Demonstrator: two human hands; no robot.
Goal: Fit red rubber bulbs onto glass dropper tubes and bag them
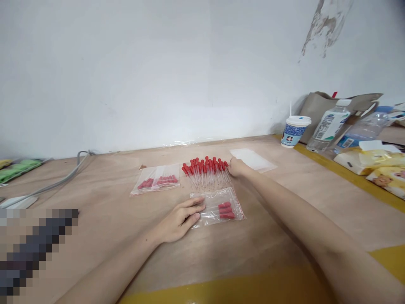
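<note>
My left hand (183, 218) lies at the left edge of a clear zip bag (209, 216), fingers apart and fingertips on the plastic. Inside that bag are several glass droppers with red rubber bulbs (226, 210). Behind it lies a pile of similar droppers (205, 169), red bulbs toward the wall and clear tubes toward me. My right hand (236, 167) is at the pile's right end, its fingers bent closed against a red-bulbed dropper (225, 164); the fingertips are partly hidden. To the left, filled clear bags (155, 172) lie flat with red bulbs showing.
A whitish plastic sheet or bag stack (253, 158) lies beyond my right hand. Along the right stand a paper cup with a straw (293, 131), bottles (330, 126), a grey-brown bag (311, 112) and yellow packs (370, 160). A grey cable (71, 175) and green tray (20, 169) lie left.
</note>
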